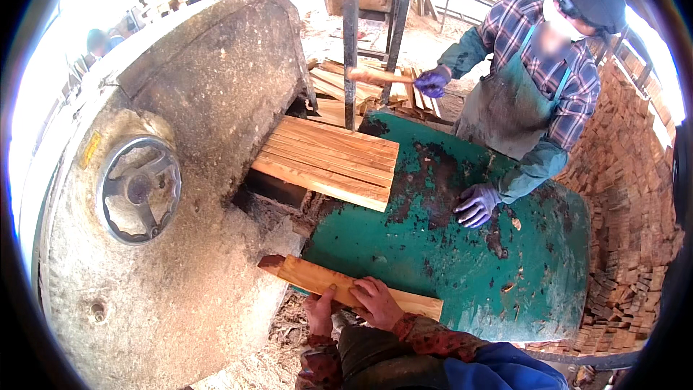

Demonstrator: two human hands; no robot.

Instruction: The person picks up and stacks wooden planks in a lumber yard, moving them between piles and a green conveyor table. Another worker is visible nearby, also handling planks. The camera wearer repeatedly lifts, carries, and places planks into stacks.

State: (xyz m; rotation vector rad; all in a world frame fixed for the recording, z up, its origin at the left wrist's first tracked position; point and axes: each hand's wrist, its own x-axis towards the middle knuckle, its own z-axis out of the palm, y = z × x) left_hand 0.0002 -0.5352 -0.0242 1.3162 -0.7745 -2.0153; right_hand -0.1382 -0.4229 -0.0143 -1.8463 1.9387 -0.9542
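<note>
- As a pale board (411, 301) is held along the near edge of a green surface (350, 238), its near side is gripped by two bare hands set close together.
- By the left hand (318, 312), the board is pinched, the thumb laid against it; the other fingers are mostly hidden.
- By the right hand (380, 303), the board's edge is covered with bent fingers, kept near one another; whether it is also clasped from below cannot be told.
- At the board's left end, a darker brown piece (271, 263) is seen, pointed toward a pale machine (209, 79) fitted with a handwheel (139, 189).
- Judged by its look, the board should be found stiff, fairly light and little prone to slip or break; splinters may be met. It is best held by both long edges, with the hands spaced about its middle.
- Beyond, boards (328, 159) are laid side by side, and a stick (380, 76) is held by a co-worker (505, 126) in purple gloves.
</note>
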